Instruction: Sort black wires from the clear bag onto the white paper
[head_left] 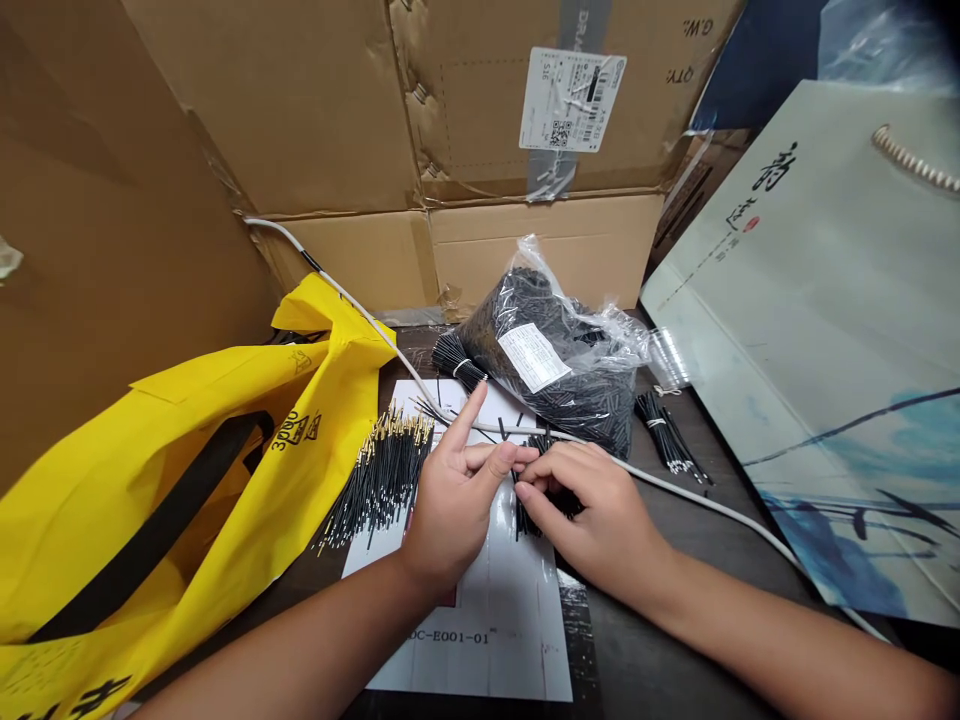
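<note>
My left hand (454,505) is over the white printed sheet (517,650), its index finger pointing up and its thumb pressed toward the other fingers. My right hand (604,510) meets it at the fingertips, thumb and fingers pinched together. Whatever lies between them is too small to make out. Left of my left hand is a pile of short black wires (386,470) with gold and silvery ends. Under my right hand lie black pieces (531,520), partly hidden. Behind sits a clear plastic bag (592,400) packed with black pieces, a tied black wire bundle (457,360) against it.
A yellow bag (247,400) with a black strap fills the left. A white cable (697,490) crosses the dark table behind my hands. Another tied wire bundle (670,435) lies near the pale paper bag (840,330) at right. Cardboard boxes (315,110) wall the back.
</note>
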